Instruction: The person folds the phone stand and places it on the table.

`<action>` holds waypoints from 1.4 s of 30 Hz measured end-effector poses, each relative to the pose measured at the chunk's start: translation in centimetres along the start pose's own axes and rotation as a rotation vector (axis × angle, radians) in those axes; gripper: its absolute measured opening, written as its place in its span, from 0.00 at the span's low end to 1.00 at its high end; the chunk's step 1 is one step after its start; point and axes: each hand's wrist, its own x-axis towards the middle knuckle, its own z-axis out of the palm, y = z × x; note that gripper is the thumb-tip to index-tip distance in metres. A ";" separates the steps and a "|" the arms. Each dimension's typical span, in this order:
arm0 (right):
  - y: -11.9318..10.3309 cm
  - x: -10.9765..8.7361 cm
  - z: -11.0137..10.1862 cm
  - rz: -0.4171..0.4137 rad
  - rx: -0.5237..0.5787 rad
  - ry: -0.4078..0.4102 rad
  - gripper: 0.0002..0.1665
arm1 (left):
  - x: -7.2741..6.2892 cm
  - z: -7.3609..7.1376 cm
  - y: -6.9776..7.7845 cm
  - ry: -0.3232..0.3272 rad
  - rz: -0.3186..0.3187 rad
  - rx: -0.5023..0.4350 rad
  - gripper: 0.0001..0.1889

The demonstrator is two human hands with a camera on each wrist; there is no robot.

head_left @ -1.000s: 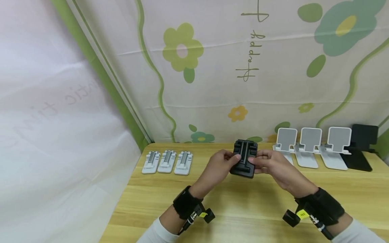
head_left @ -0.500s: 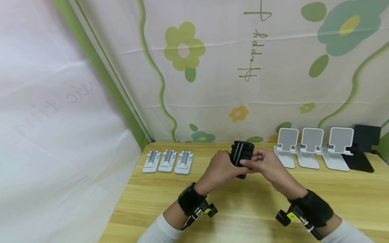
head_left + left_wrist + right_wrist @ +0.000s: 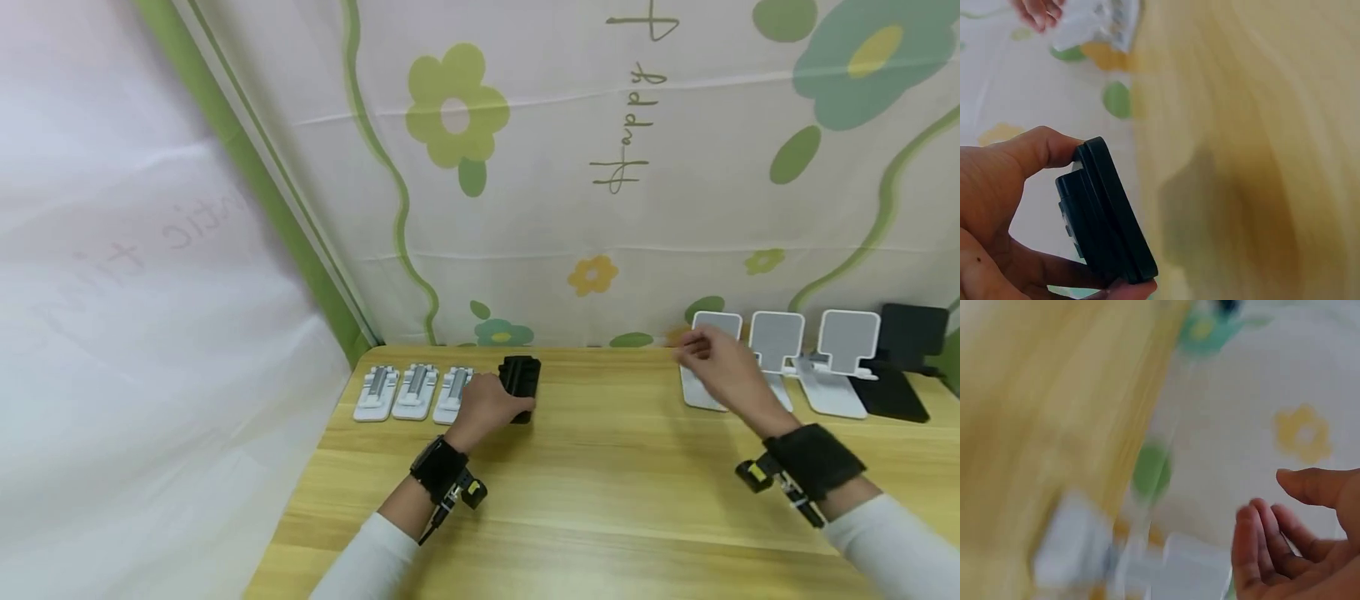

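One black folded stand (image 3: 522, 379) is in the person's left hand (image 3: 487, 408), over the surface (image 3: 600, 475). Think of the head view as a clock with 12 at the far edge. The stand's long way runs from 12 to 6 o'clock, and its far end leans a tiny bit toward 1. In the left wrist view one thin edge slants from 11 to 5 o'clock, so its whole length is hard to see there. Its flat plate faces the surface. The thumb and fingers pinch it at both sides and hide part of it (its small parts are all dark, so they are tricky to pick out).

At 9 o'clock from it are three white folded stands (image 3: 413, 392), and the left hand covers a bit of the nearest one. Well off at 3 o'clock, the right hand (image 3: 723, 362) grips nothing, its fingers loosely bent. It hides part of the first of three white open stands (image 3: 776, 337). Past them, also toward 3 o'clock, sits a black open stand (image 3: 912, 333), partly behind the last white one. The right wrist view is smeary, and its hand is cut off by the picture's edge.
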 end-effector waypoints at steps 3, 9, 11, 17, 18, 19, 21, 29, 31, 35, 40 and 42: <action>2.6 1.4 -0.8 -0.148 -0.208 0.176 0.20 | 0.6 0.1 -1.3 0.012 0.007 0.103 0.26; 5.5 3.0 -1.6 -0.327 -0.425 0.323 0.26 | 1.2 0.9 -2.9 0.039 0.045 0.251 0.33; 5.8 3.6 -1.9 -0.337 -0.425 0.315 0.24 | 1.4 1.0 -3.1 0.043 0.041 0.275 0.33; 5.9 4.9 -2.5 -0.290 -0.397 0.246 0.15 | 1.5 1.4 -3.0 0.047 0.007 0.324 0.28; 5.9 5.1 -2.5 -0.282 -0.394 0.237 0.14 | 1.5 1.5 -3.0 0.047 0.002 0.323 0.27; 5.9 5.2 -2.5 -0.273 -0.389 0.230 0.13 | 1.4 1.6 -2.9 0.045 0.000 0.330 0.27; 5.9 5.5 -2.5 -0.254 -0.380 0.216 0.12 | 1.3 1.7 -2.9 0.042 -0.004 0.334 0.27; 6.0 6.2 -2.8 -0.286 -0.385 0.202 0.10 | 1.1 1.3 -2.6 0.034 0.029 0.364 0.33; 5.8 6.2 -3.1 -0.305 -0.387 0.182 0.10 | 0.9 0.9 -2.3 0.052 0.050 0.392 0.34; 4.6 5.9 -4.0 -0.336 -0.408 0.128 0.11 | 0.6 0.3 -0.8 0.109 0.152 0.406 0.31; 1.0 4.9 -4.1 -0.424 -0.414 0.168 0.12 | -0.2 0.3 2.2 0.006 0.248 0.131 0.17; -0.9 4.3 -3.8 -0.457 -0.376 0.188 0.13 | -0.7 0.8 3.4 -0.105 0.191 -0.059 0.18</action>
